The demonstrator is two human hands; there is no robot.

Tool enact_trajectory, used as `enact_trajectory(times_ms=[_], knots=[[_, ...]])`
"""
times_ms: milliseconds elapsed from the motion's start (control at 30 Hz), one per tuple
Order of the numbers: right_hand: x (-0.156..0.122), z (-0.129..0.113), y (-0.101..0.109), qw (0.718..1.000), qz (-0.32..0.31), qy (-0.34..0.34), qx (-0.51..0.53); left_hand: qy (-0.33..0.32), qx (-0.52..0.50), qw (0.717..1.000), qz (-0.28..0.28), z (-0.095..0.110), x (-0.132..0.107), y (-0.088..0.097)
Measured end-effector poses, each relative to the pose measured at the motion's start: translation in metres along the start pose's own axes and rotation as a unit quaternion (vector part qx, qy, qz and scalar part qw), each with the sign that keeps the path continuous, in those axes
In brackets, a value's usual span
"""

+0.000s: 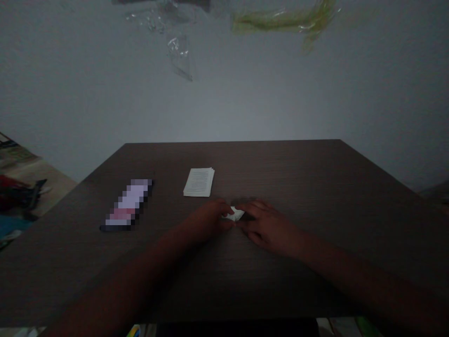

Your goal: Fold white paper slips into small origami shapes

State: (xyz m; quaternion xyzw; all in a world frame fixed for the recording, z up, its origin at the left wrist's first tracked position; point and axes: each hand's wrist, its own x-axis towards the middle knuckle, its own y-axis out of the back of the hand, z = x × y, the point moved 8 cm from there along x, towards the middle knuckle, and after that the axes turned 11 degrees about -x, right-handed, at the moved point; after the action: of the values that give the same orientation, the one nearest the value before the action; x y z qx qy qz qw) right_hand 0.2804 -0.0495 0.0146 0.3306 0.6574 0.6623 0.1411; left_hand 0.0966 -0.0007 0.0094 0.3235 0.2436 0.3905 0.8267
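Observation:
A small piece of folded white paper (pixel 236 215) lies on the dark wooden table between my two hands. From the left, my left hand (pixel 209 220) grips the paper's edge, its fingers bent and the thumb close to the near side. Over the right side, my right hand (pixel 269 228) has its fingertips and thumb closed on the paper. Fingers hide part of the sheet, and the dim light blurs its folds. Just beyond my left hand sits a stack of printed paper sheets (pixel 199 182).
A phone (pixel 126 205) with a pixelated screen lies on the left of the table (pixel 280 164). The table's far edge is near a pale wall (pixel 224 103) with strips of tape (pixel 273 21). Assorted items (pixel 17 194) are on the floor at left.

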Motion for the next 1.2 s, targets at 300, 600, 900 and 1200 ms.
enact_trajectory(times_ms=[300,600,900,1200], knots=[[-0.002,0.013,0.000,0.996,-0.029,-0.076,-0.025,-0.008,-0.020,1.000,0.010,-0.007,0.002,-0.002],[-0.001,0.030,-0.001,0.988,-0.055,-0.125,-0.067,0.017,-0.010,1.000,-0.002,-0.004,0.002,-0.002],[0.001,0.044,0.004,0.980,-0.033,-0.170,-0.098,0.005,0.005,1.000,-0.001,0.003,0.001,0.002],[0.008,0.008,-0.002,0.999,0.015,-0.001,0.042,-0.047,0.037,0.997,-0.048,0.012,-0.015,0.012]])
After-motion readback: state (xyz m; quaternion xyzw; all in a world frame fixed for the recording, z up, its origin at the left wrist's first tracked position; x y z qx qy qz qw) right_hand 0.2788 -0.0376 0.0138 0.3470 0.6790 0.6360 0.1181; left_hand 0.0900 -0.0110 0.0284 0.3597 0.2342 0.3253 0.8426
